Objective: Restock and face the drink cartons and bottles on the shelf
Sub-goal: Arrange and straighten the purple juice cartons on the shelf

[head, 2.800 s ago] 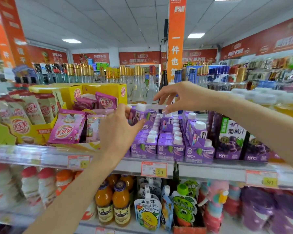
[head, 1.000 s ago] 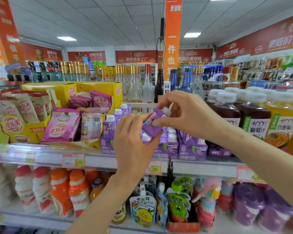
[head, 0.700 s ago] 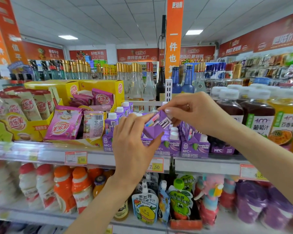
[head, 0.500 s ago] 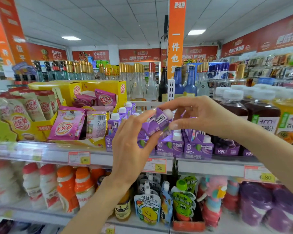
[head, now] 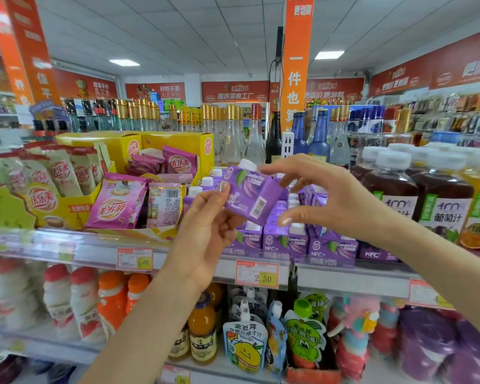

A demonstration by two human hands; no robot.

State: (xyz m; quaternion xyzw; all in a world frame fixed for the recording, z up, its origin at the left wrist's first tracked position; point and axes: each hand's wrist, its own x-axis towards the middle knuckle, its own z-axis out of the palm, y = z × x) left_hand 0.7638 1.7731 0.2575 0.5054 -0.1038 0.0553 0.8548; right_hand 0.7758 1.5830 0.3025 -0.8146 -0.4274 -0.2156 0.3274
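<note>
left hand [head: 208, 228] pinches tilted purple carton [head: 250, 195]; right hand [head: 330, 200], spread wide, hides shelved cartons [head: 297, 242].

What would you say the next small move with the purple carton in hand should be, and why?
Probably turn the purple carton upright, label outward, and set it among the shelved cartons. The left hand holds it tilted, barcode toward the camera, while the shelved ones stand upright, labels forward. The right hand hovers open beside it.

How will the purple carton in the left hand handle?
Probably stiff: the carton shows flat faces though pinched by the left hand. Likely light, since that pinch seems to carry it alone. Boxy, so it should slide, not roll.
</note>
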